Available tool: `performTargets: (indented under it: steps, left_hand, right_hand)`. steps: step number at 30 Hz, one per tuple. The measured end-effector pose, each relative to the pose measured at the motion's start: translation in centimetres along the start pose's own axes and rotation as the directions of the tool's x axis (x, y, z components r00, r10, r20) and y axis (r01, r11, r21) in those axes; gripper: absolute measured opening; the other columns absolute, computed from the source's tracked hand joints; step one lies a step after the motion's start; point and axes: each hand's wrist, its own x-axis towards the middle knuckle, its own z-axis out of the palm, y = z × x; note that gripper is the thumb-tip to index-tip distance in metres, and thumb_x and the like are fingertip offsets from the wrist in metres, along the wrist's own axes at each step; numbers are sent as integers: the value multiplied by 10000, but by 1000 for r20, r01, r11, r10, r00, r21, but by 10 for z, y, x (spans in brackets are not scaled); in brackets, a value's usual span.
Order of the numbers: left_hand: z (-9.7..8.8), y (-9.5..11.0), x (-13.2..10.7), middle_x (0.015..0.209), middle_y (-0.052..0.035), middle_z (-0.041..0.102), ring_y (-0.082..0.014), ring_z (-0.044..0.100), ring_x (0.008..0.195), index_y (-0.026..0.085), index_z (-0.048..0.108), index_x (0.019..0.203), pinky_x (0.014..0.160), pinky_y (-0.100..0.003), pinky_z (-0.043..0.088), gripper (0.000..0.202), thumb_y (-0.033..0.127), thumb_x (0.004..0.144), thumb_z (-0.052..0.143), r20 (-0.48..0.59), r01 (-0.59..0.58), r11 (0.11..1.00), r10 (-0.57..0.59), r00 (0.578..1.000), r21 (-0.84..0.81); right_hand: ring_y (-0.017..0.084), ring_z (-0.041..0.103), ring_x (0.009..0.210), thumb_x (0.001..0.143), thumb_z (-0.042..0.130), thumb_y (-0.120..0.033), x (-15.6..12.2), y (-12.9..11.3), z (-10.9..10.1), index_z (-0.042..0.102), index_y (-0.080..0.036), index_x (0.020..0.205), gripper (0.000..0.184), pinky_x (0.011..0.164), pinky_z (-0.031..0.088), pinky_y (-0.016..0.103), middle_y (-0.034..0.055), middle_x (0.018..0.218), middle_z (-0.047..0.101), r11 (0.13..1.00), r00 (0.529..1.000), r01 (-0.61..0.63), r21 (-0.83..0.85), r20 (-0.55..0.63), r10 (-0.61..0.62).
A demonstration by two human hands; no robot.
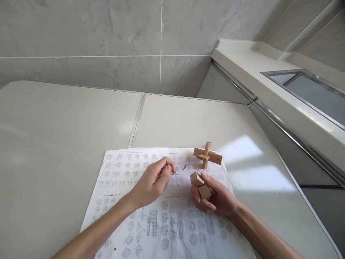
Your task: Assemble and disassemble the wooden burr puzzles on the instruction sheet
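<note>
My right hand is wrapped round several light wooden puzzle pieces, their square ends facing left and toward me. To its left, my left hand is over the paper with fingers curled and thumb against the index finger. Whatever may be inside those fingers is hidden. Just beyond my right hand stands an interlocking wooden puzzle with bars crossing in three directions, apart from both hands. Beneath everything lies a large creased instruction sheet, printed with rows of small puzzle diagrams.
The sheet rests on a pale, glossy table with a seam across it. Behind is a grey tiled wall. A white counter with a metal-framed sink or panel runs along the right, above grey cabinet fronts.
</note>
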Motion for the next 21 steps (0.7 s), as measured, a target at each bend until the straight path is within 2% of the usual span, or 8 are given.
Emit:
performTargets:
  steps: [2, 5, 10, 16, 19, 21]
  left_hand:
    - [1, 1, 1, 659, 69, 386, -114, 349, 577, 199, 620, 998, 571, -263, 336, 372, 513, 1115, 457, 34, -13, 1000, 13, 999, 10]
    - [1, -1, 2, 688, 78, 387, -108, 342, 592, 222, 680, 1131, 569, -245, 328, 385, 590, 1025, 641, 103, -50, 999, 51, 993, -15]
    - [-1, -5, 2, 850, 34, 540, -94, 396, 641, 279, 757, 1130, 572, -223, 352, 346, 555, 926, 803, 138, -106, 994, 101, 985, 25]
    - [0, -3, 1, 903, 7, 609, -85, 416, 636, 264, 785, 1037, 556, -220, 362, 247, 491, 942, 806, 142, -155, 987, 146, 979, 48]
    - [-1, 0, 1, 821, 27, 557, -84, 368, 611, 230, 728, 996, 556, -230, 341, 288, 518, 986, 738, 73, -122, 993, 122, 990, -8]
    - [-3, 2, 2, 746, 47, 498, -88, 344, 594, 227, 693, 1004, 552, -232, 333, 312, 538, 1020, 681, 4, -70, 996, 70, 998, -58]
  right_hand:
    - [92, 262, 396, 1085, 392, -732, 0, 0, 0, 677, -159, 796, 702, 436, 276, 235, -72, 448, 398, 1000, 1000, -8, -10, 2, 8]
    - [92, 290, 393, 1086, 384, -739, 0, -1, 1, 651, -165, 804, 693, 425, 265, 242, -64, 471, 433, 998, 1000, -15, -66, 22, 16]
    - [85, 366, 417, 1120, 452, -637, -1, -9, 12, 577, -191, 900, 513, 422, 281, 232, -44, 590, 546, 965, 997, -3, -262, 68, 21]
    - [104, 440, 541, 1083, 546, -638, -4, -15, 24, 537, -214, 902, 461, 496, 344, 245, -39, 703, 502, 902, 995, 55, -429, 104, -11]
    - [111, 396, 601, 1008, 677, -637, -5, -15, 24, 572, -207, 871, 463, 539, 311, 262, -40, 721, 462, 848, 993, 88, -523, 114, -33]
    - [111, 365, 586, 969, 748, -603, -7, -13, 22, 592, -209, 846, 441, 532, 284, 269, -56, 672, 439, 836, 995, 64, -546, 104, -8]
